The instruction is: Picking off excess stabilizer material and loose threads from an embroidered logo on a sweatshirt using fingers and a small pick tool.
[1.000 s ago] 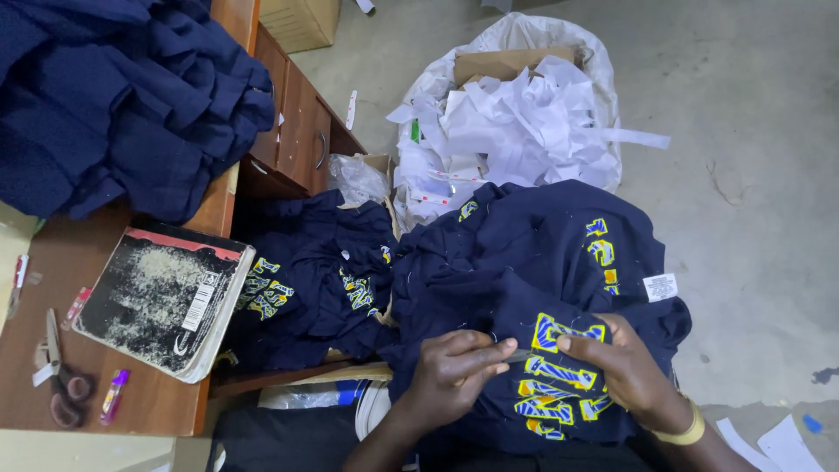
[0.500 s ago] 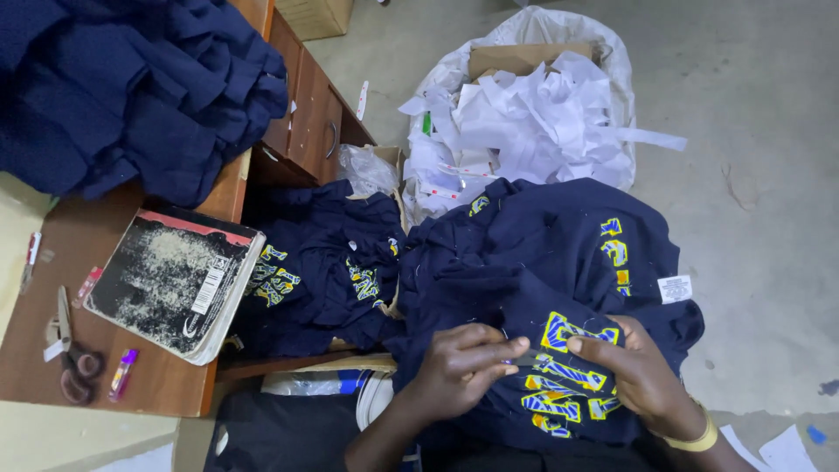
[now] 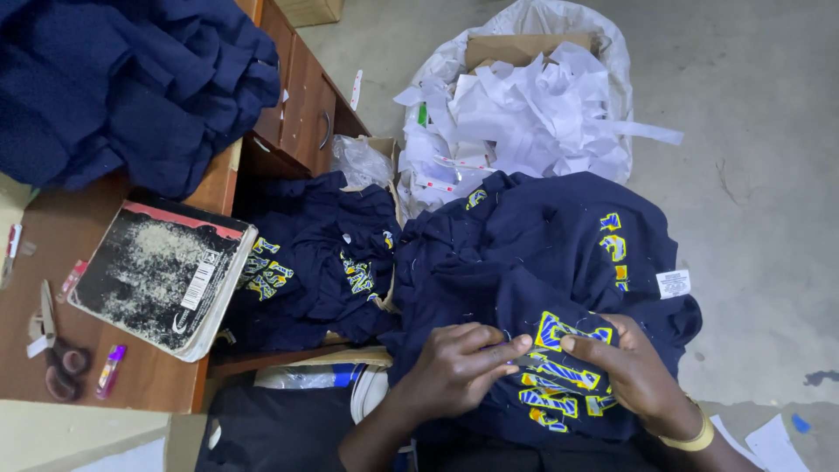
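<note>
Since a second ago the hands have barely shifted on the cloth, though the view has drifted so the desk and its clutter sit further left and lower.

At the far left, scissors (image 3: 54, 348) and a small purple marker (image 3: 110, 367) lie on the wooden desk (image 3: 52, 253), with a worn black notebook (image 3: 162, 275) just beside them and a heap of navy garments (image 3: 122, 83) above. Between the desk and the person's lap, more folded navy shirts (image 3: 319, 262) with yellow lettering lie in a pile.

The left hand (image 3: 459, 363) rests on the navy shirt (image 3: 542, 262) spread over the lap, fingers curled and thumb pressed to forefinger, pinching something thin at the yellow and blue lettering (image 3: 559, 367); what it pinches is too small to tell. The right hand (image 3: 634, 371), a yellow band at its wrist, meets it from the other side, fingertips closed onto the same spot of the lettering, holding the cloth flat.

Behind, a sack of white paper scraps (image 3: 524, 105) stands on the concrete floor (image 3: 752, 175).
</note>
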